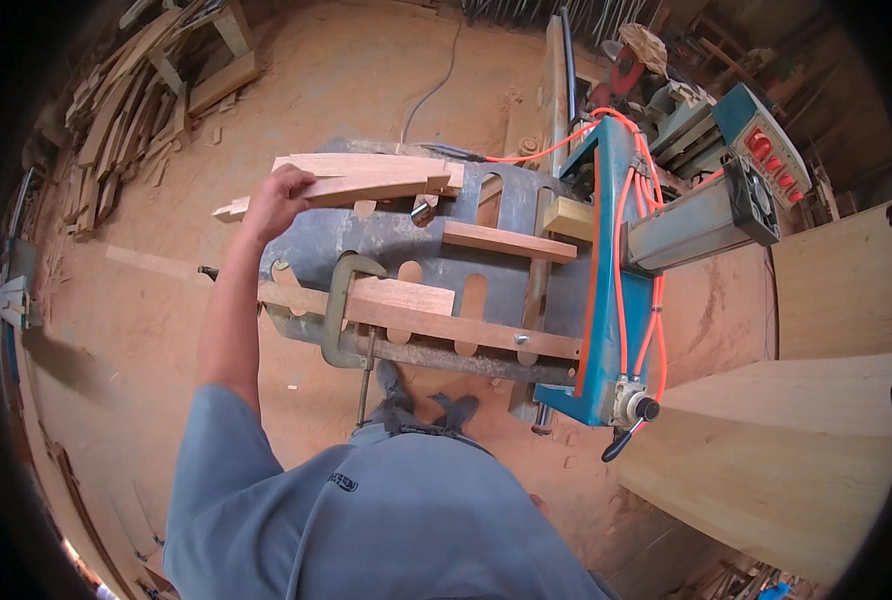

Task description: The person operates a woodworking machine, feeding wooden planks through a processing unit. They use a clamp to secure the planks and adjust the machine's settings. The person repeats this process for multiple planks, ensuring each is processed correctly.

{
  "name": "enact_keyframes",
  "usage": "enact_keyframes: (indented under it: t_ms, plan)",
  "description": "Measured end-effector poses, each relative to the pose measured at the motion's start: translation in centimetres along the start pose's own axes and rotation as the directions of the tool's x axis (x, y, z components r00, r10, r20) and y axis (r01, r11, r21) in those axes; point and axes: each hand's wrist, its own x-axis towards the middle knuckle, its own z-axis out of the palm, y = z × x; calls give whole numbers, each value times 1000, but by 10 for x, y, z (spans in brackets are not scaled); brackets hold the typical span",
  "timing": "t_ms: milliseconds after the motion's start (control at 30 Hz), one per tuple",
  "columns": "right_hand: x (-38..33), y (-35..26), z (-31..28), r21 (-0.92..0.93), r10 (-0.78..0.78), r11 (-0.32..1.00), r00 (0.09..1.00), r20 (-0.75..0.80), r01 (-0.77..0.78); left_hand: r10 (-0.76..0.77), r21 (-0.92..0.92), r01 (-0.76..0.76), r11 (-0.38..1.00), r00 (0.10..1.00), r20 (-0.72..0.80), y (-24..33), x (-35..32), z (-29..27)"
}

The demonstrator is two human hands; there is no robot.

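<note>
My left hand (284,200) reaches to the far left of a grey slotted metal machine table (366,232). Its fingers are closed on the near edge of a reddish wooden piece (381,188), which lies along the far side with its right end cut at an angle. Beneath and behind it are other pale wooden pieces (356,162). My right hand is out of view. Closer to me, a green C-clamp (338,310) grips the table's near edge beside a wooden block (406,295) and a long wooden strip (466,328). A loose wooden bar (511,242) lies across the middle.
A teal machine frame (611,260) with orange hoses, a metal cylinder (676,230) and a lever valve (634,408) stands at the table's right. Beyond it is a control box (766,150) with red buttons. Large wooden panels (766,420) lie right; scrap wood (136,100) is piled far left.
</note>
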Motion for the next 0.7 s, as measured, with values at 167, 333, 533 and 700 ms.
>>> enact_keyframes:
  t_ms: [167,333,533,700]
  plan:
    - [-58,-112,-33,145,67,987,998,2,-67,332,320,-272,908,931,-153,-5,55,10]
    - [-83,-139,-28,62,95,994,995,-31,-93,436,505,-335,795,895,-93,-26,60,55]
    - [-47,23,22,-113,15,993,1000,1,-15,345,382,-308,871,938,-30,-54,49,79]
    - [-54,16,37,-43,154,987,988,-22,-155,365,390,-335,857,931,-2,-37,46,78]
